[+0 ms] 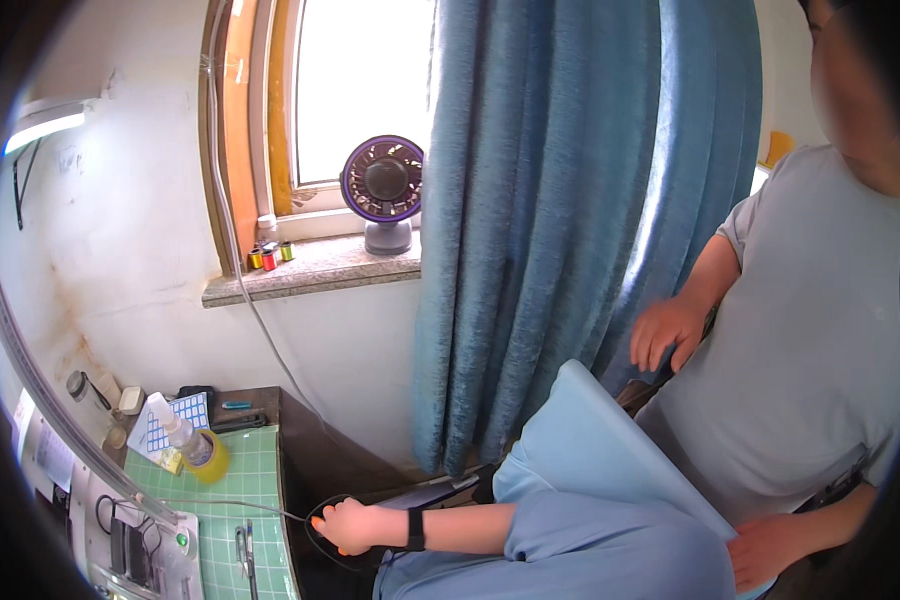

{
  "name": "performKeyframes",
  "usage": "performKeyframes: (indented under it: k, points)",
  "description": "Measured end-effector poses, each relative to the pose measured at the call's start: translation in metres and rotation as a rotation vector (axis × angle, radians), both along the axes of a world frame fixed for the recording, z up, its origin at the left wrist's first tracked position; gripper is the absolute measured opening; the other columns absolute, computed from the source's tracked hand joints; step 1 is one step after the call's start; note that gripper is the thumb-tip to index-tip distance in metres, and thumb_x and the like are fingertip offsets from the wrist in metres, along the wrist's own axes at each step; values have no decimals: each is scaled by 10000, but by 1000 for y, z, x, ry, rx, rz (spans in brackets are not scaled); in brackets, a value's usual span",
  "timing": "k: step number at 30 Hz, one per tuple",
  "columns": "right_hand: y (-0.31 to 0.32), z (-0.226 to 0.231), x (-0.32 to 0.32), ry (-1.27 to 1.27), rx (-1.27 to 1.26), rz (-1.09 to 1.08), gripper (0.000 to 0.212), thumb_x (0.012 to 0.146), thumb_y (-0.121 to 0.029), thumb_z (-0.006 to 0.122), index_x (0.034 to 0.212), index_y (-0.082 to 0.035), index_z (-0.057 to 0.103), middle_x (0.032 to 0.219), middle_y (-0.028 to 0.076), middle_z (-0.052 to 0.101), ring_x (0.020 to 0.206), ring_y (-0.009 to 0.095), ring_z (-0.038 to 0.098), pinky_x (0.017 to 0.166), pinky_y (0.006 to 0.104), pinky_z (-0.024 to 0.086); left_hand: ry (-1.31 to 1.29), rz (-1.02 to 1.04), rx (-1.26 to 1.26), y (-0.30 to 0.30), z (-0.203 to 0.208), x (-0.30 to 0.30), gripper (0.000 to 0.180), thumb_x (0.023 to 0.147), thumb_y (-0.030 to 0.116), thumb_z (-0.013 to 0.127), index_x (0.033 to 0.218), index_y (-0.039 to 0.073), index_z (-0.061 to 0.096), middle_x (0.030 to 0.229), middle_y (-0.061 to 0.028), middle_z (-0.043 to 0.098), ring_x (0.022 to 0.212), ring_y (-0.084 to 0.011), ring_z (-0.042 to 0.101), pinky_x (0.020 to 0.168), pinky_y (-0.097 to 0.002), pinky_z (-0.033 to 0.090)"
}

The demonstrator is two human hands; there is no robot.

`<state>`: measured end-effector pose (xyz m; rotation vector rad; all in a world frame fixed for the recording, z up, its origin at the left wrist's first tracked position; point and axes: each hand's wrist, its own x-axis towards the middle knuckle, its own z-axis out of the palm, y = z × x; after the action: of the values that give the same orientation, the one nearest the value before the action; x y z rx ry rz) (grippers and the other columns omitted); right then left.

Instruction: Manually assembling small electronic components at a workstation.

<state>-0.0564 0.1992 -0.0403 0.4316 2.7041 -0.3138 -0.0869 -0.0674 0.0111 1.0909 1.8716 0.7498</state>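
My right hand (pixel 346 526) reaches leftward from a blue sleeve (pixel 620 545), with a black band (pixel 415 529) round the wrist. Its fingers are curled closed just off the right edge of a green gridded cutting mat (pixel 240 550). Orange shows at the fingertips, perhaps finger covers. A thin grey cord (pixel 240 504) runs from the bench to this hand, and a dark loop shows around it. What the fingers hold is hidden. My left hand is out of view.
A spray bottle in yellow tape (pixel 207 457), a black-handled tool (pixel 240 422) and a slim tool (pixel 247 560) lie on the bench. Beyond are a fan (pixel 385 180), thread spools (pixel 268 258) and a blue curtain (pixel 550 220). A person in grey (pixel 800 330) is close at right, beside a pale blue panel (pixel 580 440).
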Motion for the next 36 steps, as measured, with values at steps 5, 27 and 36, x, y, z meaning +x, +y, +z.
performKeyframes:
  k: [5, 27, 36]
  points:
    - [-6, 176, 47, 599, -685, 573, 364, 941, -173, 685, 1258, -29, 581, 1008, 171, 612, 880, 329, 640, 764, 425, 509, 4, -4, -11, -2, 10, -4, 394, 1032, 331, 561, 1172, -14, 691, 1047, -290, 699, 991, -409, 696, 866, -441, 530]
    - [-107, 287, 121, 1311, -1164, 606, 328, 1001, -210, 636, 1222, 29, 601, 923, 147, 633, 766, 257, 631, 627, 349, 492, -109, 58, -77, -27, 15, -11, 449, 1041, 390, 535, 1243, 8, 660, 786, -177, 681, 656, -240, 637, 646, -380, 509]
    - [-116, 293, 95, 1423, -1476, 467, 307, 1028, -223, 597, 1160, 54, 615, 892, 150, 662, 734, 249, 640, 592, 339, 497, -120, 38, -123, -12, 37, -20, 435, 1038, 382, 535, 1223, 14, 673, 914, -227, 708, 824, -335, 691, 754, -416, 532]
